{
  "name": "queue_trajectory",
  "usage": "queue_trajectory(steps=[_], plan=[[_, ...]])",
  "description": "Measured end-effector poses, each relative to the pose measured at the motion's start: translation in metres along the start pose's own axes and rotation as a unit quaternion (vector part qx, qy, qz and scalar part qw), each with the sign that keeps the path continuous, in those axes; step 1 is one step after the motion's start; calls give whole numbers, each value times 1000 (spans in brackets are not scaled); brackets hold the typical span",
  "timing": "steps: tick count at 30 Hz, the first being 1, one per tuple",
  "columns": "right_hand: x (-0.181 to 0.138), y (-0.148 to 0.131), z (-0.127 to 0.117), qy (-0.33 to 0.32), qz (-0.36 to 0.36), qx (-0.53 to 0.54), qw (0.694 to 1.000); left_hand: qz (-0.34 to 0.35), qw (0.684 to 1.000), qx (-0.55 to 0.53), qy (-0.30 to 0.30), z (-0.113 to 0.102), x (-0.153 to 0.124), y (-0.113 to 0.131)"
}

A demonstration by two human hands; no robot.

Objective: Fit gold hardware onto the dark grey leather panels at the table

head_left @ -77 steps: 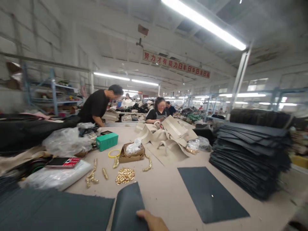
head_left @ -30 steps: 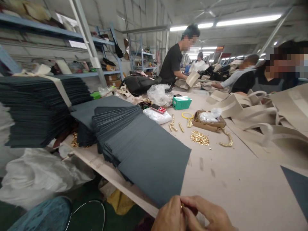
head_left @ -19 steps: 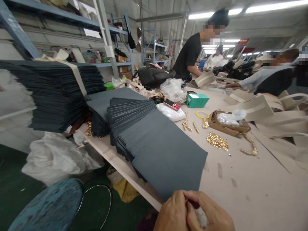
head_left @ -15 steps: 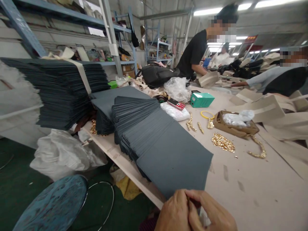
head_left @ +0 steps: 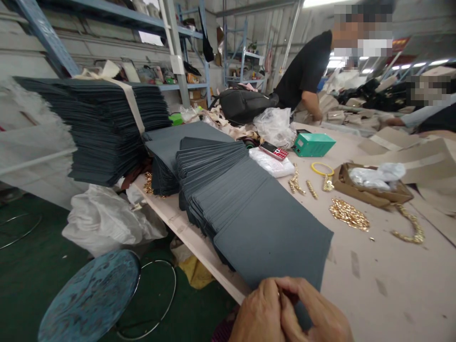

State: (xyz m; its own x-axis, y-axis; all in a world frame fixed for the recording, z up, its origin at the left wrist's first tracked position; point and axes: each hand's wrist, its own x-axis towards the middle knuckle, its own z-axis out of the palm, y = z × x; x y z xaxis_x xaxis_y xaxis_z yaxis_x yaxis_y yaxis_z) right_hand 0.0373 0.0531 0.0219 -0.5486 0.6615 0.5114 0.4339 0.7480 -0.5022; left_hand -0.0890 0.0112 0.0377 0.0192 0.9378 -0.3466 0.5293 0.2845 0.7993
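Both grips, left hand [head_left: 261,313] & right hand [head_left: 320,316], pinched together on sth small, hidden, beside grey sheets [head_left: 270,232].

Far side of the worktop [head_left: 392,285] has a green box [head_left: 313,144], a yellow ring [head_left: 322,168] and a cardboard tray [head_left: 370,192] with loose gold bits [head_left: 348,214] near it. Tall strapped stack of dark sheets [head_left: 103,123] on the left, blue stool [head_left: 90,299] on the floor below, and a person in a black shirt [head_left: 302,71] leaning over far back.
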Motion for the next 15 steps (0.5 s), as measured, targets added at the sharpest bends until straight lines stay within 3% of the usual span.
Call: queue_trajectory(steps=[7, 10, 13, 15], plan=[[0, 3, 1, -13, 47, 41, 998, -31, 999, 27, -6, 3, 3, 2], [0, 1, -1, -53, 116, 86, 988, -30, 999, 27, -4, 6, 4, 0], [1, 2, -3, -100, 208, 167, 959, 36, 998, -10, 49, 14, 0, -15], [6, 9, -2, -68, 211, 174, 959, 77, 990, -69, 99, 21, -6, -33]])
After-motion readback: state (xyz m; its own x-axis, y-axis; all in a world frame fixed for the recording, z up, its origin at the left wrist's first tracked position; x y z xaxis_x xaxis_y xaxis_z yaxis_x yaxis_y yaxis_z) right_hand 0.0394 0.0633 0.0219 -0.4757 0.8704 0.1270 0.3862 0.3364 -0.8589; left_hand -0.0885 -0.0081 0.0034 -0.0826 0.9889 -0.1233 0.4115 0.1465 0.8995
